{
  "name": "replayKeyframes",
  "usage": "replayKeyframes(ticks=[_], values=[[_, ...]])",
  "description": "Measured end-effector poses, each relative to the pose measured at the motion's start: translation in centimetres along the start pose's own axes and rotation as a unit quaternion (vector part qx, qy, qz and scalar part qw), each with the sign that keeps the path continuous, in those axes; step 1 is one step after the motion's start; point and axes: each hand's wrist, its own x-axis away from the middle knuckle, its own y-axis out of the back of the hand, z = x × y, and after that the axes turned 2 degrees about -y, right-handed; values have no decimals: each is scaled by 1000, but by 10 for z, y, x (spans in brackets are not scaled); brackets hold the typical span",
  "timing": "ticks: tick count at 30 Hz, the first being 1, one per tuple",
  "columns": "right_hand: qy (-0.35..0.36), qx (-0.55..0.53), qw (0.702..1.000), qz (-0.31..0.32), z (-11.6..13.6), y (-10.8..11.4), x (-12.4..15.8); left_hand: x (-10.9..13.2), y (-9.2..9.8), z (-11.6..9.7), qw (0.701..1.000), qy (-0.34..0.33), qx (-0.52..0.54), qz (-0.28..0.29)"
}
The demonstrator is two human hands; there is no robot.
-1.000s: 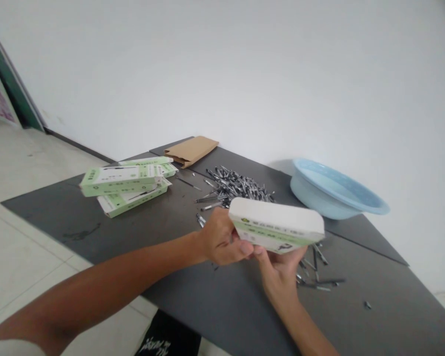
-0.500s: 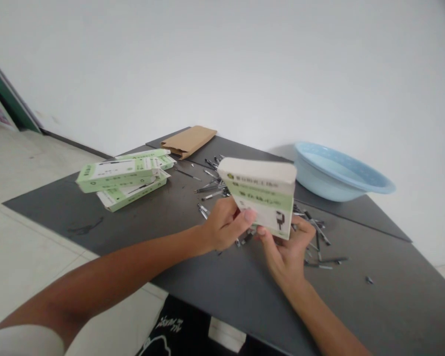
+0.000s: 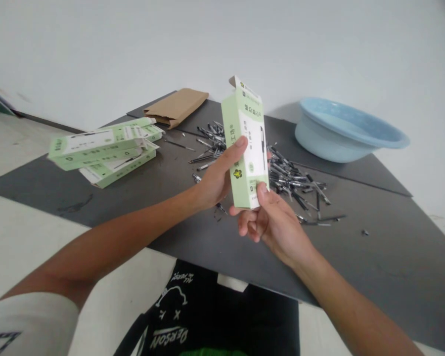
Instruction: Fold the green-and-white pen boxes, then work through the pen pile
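Observation:
A green and white pen box (image 3: pixel 250 143) stands nearly upright between my hands, above the table, with a flap raised at its top. My left hand (image 3: pixel 222 170) grips its left side, thumb pressed on the green face and the fingers hidden behind. My right hand (image 3: pixel 269 212) holds the lower end, its thumb on the front corner and fingers curled below. Behind the box a heap of black and clear pens (image 3: pixel 292 178) spreads over the dark table (image 3: pixel 193 237). The inside of the box is out of sight.
Several similar pen boxes (image 3: pixel 107 146) are stacked at the left. A brown paper bag (image 3: pixel 180 106) lies at the back edge near the wall. To the back right sits a light blue basin (image 3: pixel 341 133). A small dark piece (image 3: pixel 365 232) lies at the right.
The pen box has turned from lying flat-on to standing upright, its long printed face now showing. My right hand has shifted to its lower end. The camera view has tilted down.

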Motion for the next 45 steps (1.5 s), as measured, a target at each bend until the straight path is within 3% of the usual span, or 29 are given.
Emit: replayKeyframes(ticks=[2,5,8,9,11,14,16,19,21,25,33,45], values=[[-21,-18,999,19,-2,1,0,0,-3,-4,999,-24,32,-16],[-25,0,998,53,-4,7,-1,-1,-1,-9,998,21,66,-9],[83,189,978,34,0,17,1,-4,7,-13,994,58,96,-12],[152,283,947,6,2,21,2,-6,9,-15,992,61,105,-13],[290,422,855,-81,7,28,4,-7,13,-17,990,69,121,-8],[432,457,749,-207,15,35,4,-7,13,-15,986,97,133,2],[487,477,699,-217,19,37,2,-6,9,-10,985,114,128,16],[541,512,649,-155,22,36,-2,-2,3,-4,987,124,102,16],[558,501,651,-115,22,35,-5,1,-1,-2,988,127,89,-6],[540,470,692,-90,21,33,-6,4,-6,-3,987,132,83,-31],[514,443,730,-85,22,30,-4,5,-4,-2,987,135,79,29],[451,416,785,-91,20,26,1,8,-9,-3,980,151,106,67]])
